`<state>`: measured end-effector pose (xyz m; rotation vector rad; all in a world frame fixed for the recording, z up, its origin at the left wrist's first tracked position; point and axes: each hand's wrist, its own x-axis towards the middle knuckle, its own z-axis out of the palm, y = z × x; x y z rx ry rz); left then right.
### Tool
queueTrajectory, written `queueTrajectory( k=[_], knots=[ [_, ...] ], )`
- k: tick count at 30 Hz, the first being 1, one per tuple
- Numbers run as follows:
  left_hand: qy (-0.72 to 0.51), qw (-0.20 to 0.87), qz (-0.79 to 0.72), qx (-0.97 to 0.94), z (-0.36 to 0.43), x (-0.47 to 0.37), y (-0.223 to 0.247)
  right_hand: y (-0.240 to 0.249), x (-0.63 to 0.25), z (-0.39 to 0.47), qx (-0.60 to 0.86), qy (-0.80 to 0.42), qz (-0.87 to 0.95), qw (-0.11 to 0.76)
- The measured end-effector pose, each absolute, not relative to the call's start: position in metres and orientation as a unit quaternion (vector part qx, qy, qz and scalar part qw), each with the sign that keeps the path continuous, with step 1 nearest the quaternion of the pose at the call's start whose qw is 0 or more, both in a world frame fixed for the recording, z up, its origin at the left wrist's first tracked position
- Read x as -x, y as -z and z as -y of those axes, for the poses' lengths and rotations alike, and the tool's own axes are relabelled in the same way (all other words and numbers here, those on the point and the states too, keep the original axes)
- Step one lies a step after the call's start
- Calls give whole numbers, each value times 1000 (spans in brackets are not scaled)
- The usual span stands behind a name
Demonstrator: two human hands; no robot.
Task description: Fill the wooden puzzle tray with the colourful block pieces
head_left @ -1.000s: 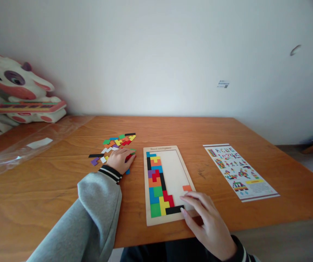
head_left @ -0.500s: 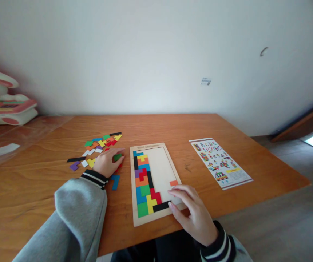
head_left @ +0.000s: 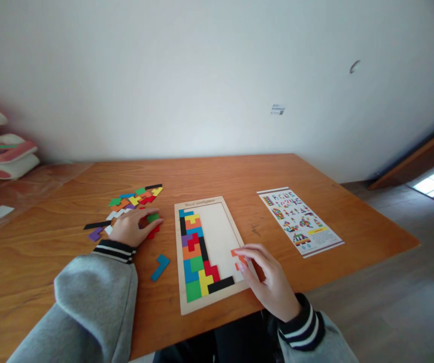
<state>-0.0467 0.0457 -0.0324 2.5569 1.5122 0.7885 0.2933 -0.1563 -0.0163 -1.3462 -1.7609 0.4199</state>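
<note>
My right hand [head_left: 272, 282] pinches an orange puzzle piece [head_left: 235, 253] at the lower right of the wooden puzzle board [head_left: 220, 229]; the fingers hide part of it. Coloured blocks fill the board's left side, with a black bar [head_left: 220, 284] along its bottom. My left hand [head_left: 130, 227] rests over the loose pieces, thumb and forefinger apart around a green piece [head_left: 152, 218]. A red piece [head_left: 154, 232] shows beneath the thumb. Closer to me, a blue piece [head_left: 160, 267] lies alone on the table.
Loose pieces spread behind and left of my left hand, including a black bar [head_left: 97, 225] and a purple piece [head_left: 95, 234]. A printed pattern sheet [head_left: 300, 222] lies right of the board. A white and pink toy [head_left: 5, 156] stands at the far left.
The orange piece at the board's lower right is now between my right fingers. The blue loose piece has turned and slid nearer me. My left hand has drawn back slightly, and the view has shifted.
</note>
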Motion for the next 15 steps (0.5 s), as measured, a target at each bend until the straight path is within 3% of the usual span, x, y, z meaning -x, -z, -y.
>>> queueTrajectory(
  k=[8,15],
  knots=[
    [-264,125,-503,-814,-37,35,29,20,-292,157,552,-151,706,417],
    [-278,107,-495,-817,-31,24,30,21,-293,158,552,-149,709,413]
  ],
)
